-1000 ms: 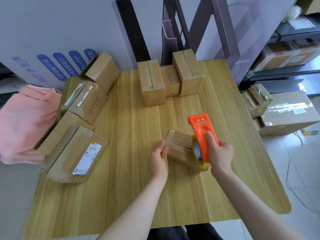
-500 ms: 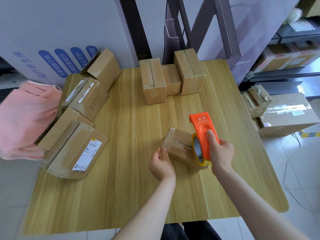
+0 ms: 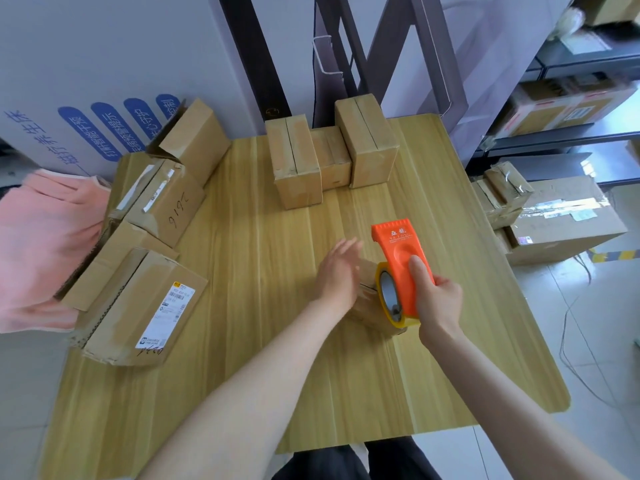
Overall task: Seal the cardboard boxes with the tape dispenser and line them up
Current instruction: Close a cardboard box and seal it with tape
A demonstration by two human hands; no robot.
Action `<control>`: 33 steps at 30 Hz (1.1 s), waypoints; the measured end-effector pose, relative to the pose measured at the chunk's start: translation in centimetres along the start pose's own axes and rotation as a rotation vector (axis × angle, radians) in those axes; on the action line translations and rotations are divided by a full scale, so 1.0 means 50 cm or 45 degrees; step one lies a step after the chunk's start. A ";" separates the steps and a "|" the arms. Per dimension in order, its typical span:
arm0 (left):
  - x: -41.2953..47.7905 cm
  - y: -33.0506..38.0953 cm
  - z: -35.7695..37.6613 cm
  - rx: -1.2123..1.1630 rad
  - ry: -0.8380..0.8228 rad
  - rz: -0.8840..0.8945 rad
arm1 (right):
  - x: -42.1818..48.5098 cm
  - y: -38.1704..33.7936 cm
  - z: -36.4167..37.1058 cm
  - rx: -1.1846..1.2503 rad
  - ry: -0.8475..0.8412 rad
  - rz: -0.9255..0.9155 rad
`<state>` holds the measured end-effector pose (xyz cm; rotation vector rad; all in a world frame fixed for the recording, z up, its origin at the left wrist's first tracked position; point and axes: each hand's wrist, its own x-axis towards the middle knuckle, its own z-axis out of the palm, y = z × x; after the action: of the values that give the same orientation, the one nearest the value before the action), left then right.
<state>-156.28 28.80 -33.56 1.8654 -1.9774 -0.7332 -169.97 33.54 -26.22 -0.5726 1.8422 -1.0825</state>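
My right hand [image 3: 438, 301] grips an orange tape dispenser [image 3: 400, 263] with a yellowish tape roll, pressed against the right side of a small cardboard box [image 3: 367, 310] in the middle of the wooden table [image 3: 263, 341]. My left hand [image 3: 337, 271] lies flat over the top of that box with fingers spread and blurred, hiding most of it. Three sealed boxes [image 3: 329, 157] stand side by side at the table's far edge.
Several unsealed and labelled boxes [image 3: 138, 271] are piled along the table's left side. A pink cloth [image 3: 45, 237] lies left of them. More boxes [image 3: 554, 216] sit on the floor at right, beside shelving. A white printed panel stands behind.
My left hand has moved from the box's left side up onto its top. The dispenser in my right hand stays against the box's right side.
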 end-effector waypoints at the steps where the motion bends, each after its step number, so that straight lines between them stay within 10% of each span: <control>1: 0.023 0.010 -0.001 0.093 -0.201 0.057 | 0.003 0.001 -0.009 0.056 0.036 0.005; 4: 0.043 0.014 -0.001 0.360 -0.478 0.119 | 0.009 0.003 -0.041 0.172 0.082 -0.023; 12: -0.110 -0.065 -0.028 0.088 -0.184 -0.664 | -0.032 -0.014 -0.077 0.017 -0.244 -0.198; 19: -0.071 0.023 -0.204 -1.140 -0.141 -0.545 | -0.050 -0.043 -0.068 -0.205 -0.464 -0.370; 33: -0.059 0.039 -0.284 -1.255 -0.399 -0.410 | -0.057 -0.049 -0.053 -0.335 -0.482 -0.499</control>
<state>-149.67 29.72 -20.55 1.4632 -1.0527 -1.7698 -171.00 35.58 -22.23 -1.2457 1.5786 -0.9004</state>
